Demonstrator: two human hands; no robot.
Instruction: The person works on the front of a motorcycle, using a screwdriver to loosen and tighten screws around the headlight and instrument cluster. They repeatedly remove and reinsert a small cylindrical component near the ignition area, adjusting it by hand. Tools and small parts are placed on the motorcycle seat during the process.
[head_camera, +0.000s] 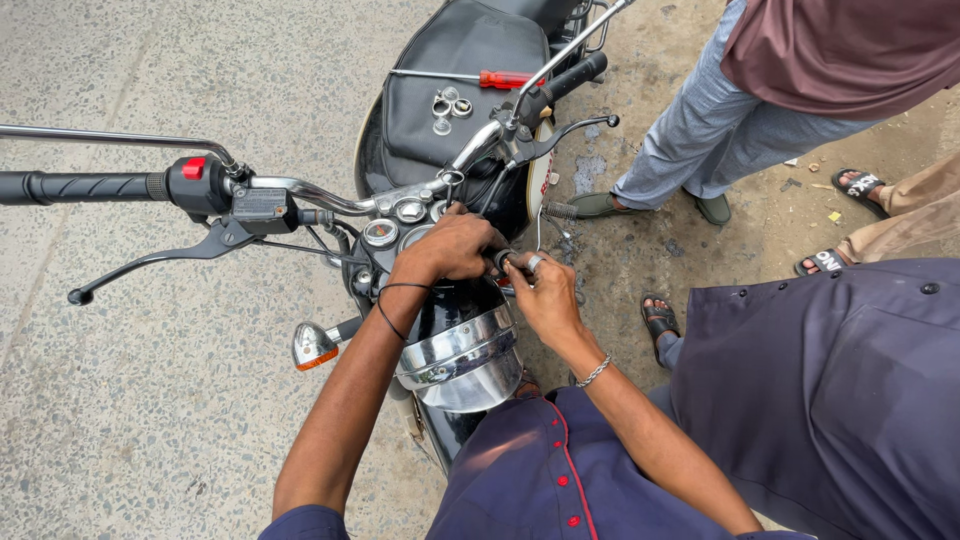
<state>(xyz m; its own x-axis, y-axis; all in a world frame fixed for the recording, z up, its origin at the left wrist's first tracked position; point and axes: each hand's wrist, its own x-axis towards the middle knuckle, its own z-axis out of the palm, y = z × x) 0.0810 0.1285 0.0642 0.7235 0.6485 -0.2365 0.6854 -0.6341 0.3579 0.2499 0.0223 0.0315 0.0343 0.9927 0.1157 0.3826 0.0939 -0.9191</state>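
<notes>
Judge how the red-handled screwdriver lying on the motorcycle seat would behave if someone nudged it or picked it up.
The screwdriver has a thin metal shaft and a round-looking red handle, so it would probably stay stiff and feel light. Lying loose on the smooth, curved black seat, it could roll or slide off if nudged. The small metal rings beside it might scatter too.

The single head camera is looking steeply down from close above the motorcycle's handlebar (330, 195), facing along the bike toward its seat (450, 80) at the far side.
</notes>
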